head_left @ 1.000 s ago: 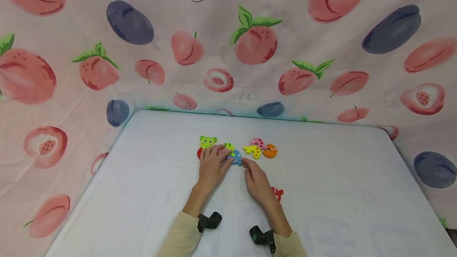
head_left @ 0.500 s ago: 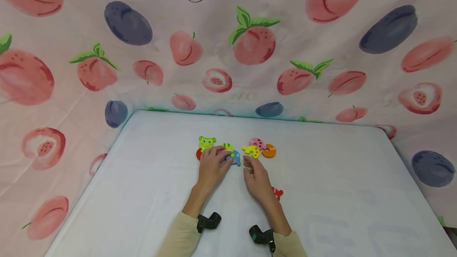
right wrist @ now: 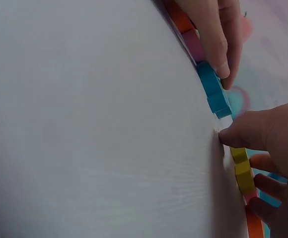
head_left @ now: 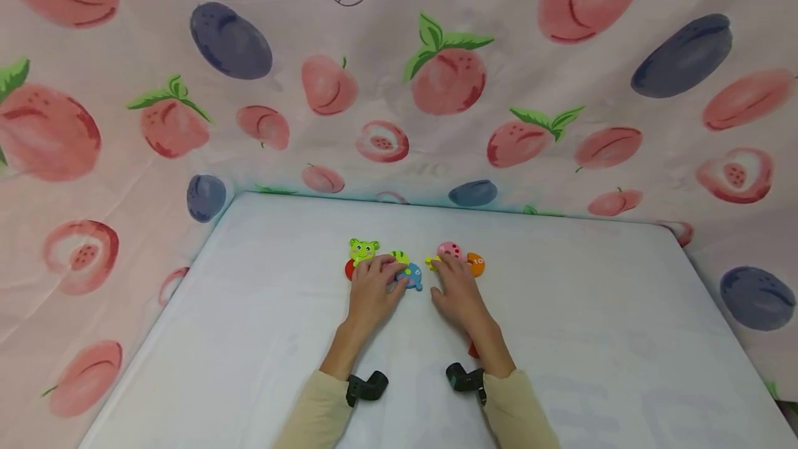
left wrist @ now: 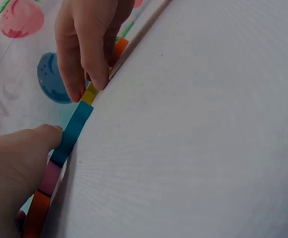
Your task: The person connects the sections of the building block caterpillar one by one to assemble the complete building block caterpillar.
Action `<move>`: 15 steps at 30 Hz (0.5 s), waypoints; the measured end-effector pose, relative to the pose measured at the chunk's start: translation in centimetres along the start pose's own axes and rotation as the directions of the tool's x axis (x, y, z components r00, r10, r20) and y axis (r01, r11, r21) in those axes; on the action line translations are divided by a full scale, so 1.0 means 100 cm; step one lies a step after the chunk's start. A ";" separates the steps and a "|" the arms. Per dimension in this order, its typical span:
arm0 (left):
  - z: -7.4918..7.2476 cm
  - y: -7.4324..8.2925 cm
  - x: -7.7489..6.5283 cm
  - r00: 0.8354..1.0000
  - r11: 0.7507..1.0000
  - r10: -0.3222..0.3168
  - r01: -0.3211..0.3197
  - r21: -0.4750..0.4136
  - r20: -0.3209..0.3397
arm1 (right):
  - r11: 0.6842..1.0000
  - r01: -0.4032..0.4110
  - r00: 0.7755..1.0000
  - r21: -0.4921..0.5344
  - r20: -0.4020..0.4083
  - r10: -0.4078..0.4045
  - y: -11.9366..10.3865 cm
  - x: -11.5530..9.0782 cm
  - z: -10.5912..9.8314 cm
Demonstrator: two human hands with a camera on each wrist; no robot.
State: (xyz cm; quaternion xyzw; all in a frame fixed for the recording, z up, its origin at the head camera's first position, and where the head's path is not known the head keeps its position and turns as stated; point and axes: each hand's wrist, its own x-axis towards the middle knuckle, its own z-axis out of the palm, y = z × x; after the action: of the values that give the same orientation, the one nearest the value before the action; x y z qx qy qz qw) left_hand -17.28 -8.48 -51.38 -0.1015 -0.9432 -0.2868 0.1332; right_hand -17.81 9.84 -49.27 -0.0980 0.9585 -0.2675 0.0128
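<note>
Flat coloured puzzle pieces lie on the white table. My left hand (head_left: pixel 370 293) rests over the left group, its thumb against the blue piece (left wrist: pixel 73 134). This group shows a green animal head (head_left: pixel 363 249), a red piece (head_left: pixel 349 269) and a striped green piece (head_left: pixel 400 256); a pink piece (left wrist: pixel 50 177) is mostly under the fingers. My right hand (head_left: pixel 460 294) lies over the right group, its fingertips on the yellow piece (right wrist: pixel 243 174) and its thumb apart from it. A spotted pink piece (head_left: pixel 450 248) and an orange piece (head_left: pixel 477 265) adjoin the yellow one.
A red piece (head_left: pixel 473 351) lies nearer me, partly hidden by the right forearm. A small gap separates the two groups. The white tabletop (head_left: pixel 592 310) meets a fruit-printed cloth (head_left: pixel 436 151) at its far and side edges.
My right hand has moved forward and right, from beside the blue piece onto the yellow piece, which it now mostly covers. The left hand has stayed on its group.
</note>
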 end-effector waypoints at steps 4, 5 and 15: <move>0.001 0.000 0.000 1.000 1.000 0.000 0.000 0.004 0.002 | 0.998 -0.012 1.000 -0.056 0.001 0.012 -0.001 -0.005 0.002; 0.001 0.000 0.000 1.000 1.000 0.000 0.000 0.006 0.004 | 0.998 -0.020 1.000 -0.068 -0.006 0.020 -0.001 -0.007 0.002; 0.001 0.000 0.000 1.000 1.000 -0.013 0.013 -0.004 0.027 | 0.997 -0.081 0.997 -0.003 -0.010 0.081 -0.004 -0.032 -0.008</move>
State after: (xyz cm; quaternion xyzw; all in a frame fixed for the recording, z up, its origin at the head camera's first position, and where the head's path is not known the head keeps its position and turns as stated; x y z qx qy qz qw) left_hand -17.28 -8.46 -51.43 -0.0993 -0.9450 -0.2884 0.1183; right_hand -14.70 10.54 -48.51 -0.0579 0.9621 -0.2657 0.0188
